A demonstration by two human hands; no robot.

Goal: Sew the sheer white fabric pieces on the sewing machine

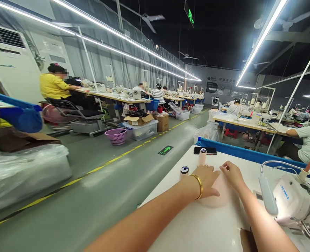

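Observation:
A thin, pale pink piece of fabric (222, 191) lies on the white sewing table (186, 217). My left hand (206, 177), with a gold bangle at the wrist, rests on it with the fingers spread. Beside it, my right hand (232, 175) has thumb and fingertips pinched together at the fabric's far right side; what sits between them is too small to make out. Two pale pink thread spools with dark tops stand just past my left hand, one upright spool (202, 158) and a partly hidden spool (184, 171). A black phone (211, 151) lies behind them.
A white sewing machine (286, 196) with a lamp arm stands at right. Blue cloth (238, 148) borders the table's far edge. An aisle with a yellow line runs along the left, past a purple basket (116, 136) and a plastic bin (143, 130). Other people sit at machines.

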